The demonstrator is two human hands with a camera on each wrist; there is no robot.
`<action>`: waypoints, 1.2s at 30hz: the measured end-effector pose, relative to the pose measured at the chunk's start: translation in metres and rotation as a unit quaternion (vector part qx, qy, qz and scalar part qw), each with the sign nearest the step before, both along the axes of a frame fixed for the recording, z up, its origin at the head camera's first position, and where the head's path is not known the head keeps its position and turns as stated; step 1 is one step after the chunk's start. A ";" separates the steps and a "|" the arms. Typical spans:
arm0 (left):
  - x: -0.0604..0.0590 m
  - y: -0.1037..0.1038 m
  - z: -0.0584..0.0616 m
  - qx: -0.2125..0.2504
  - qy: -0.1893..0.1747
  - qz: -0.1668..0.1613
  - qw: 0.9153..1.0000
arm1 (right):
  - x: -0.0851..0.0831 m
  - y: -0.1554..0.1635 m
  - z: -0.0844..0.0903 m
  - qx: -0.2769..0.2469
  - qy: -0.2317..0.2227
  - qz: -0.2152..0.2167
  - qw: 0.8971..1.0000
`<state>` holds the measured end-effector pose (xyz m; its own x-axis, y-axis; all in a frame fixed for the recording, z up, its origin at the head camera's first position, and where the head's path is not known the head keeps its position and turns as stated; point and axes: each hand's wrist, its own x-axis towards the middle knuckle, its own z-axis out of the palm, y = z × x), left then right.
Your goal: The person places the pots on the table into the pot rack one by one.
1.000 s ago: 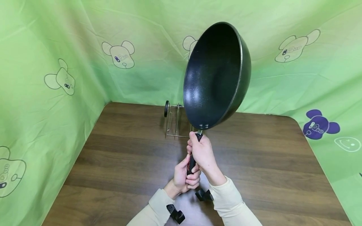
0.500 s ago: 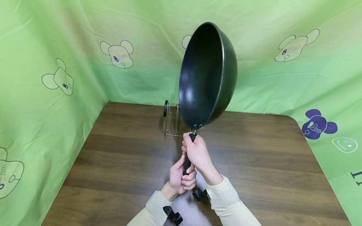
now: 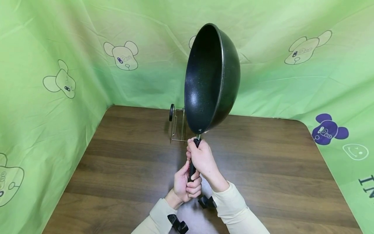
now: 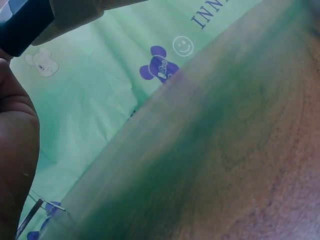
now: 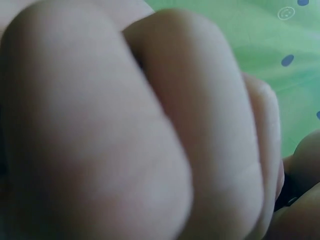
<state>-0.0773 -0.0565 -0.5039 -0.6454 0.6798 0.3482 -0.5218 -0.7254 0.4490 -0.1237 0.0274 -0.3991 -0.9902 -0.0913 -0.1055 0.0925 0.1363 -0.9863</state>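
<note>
Wok (image 3: pixel 208 78): black, deep, round, speckled nonstick | handle (image 3: pixel 193 169): fingers of both hands wrapped round it | table (image 3: pixel 131 162): dark woodgrain

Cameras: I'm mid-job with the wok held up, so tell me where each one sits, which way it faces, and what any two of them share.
Head: worn on the head, looking forward and down at the wok raised on edge over the table; left hand, right hand and both sleeves show.
Left wrist: looks across the table toward the green backdrop; part of the left hand fills the left edge.
Right wrist: pressed close on the right hand's curled fingers, blurred.
Shared: head and left wrist both show the table and backdrop.
</note>
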 end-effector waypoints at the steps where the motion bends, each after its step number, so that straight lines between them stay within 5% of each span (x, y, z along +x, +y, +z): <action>1: 0.000 0.000 0.000 0.000 -0.001 0.000 1.000 | 0.000 0.000 0.000 0.000 0.000 0.000 1.000; 36: 0.001 -0.006 0.001 0.046 -0.020 -0.022 0.998 | 0.001 -0.010 -0.002 0.065 0.041 0.000 0.997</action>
